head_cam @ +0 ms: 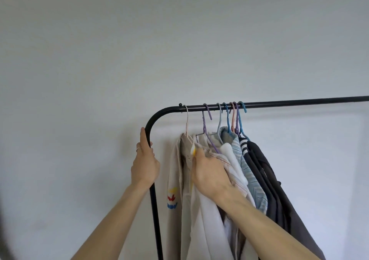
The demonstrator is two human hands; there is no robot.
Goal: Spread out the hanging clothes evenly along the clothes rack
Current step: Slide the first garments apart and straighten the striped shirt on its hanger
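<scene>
A black clothes rack (299, 102) runs from a curved left corner off to the right. Several garments on coloured hangers (229, 118) are bunched near its left end. The beige garment (175, 175) with coloured marks hangs leftmost, then white and striped shirts (249, 175), then dark clothes (279, 189) on the right. My left hand (144, 163) is wrapped around the rack's left upright, just below the bend. My right hand (209, 173) grips the shoulder of a thin-striped light shirt, between the beige garment and the rest.
A plain pale wall (179, 40) stands behind the rack. The rail to the right of the hangers (319, 100) is bare up to the frame's edge. The rack's left upright (156, 219) runs down out of view.
</scene>
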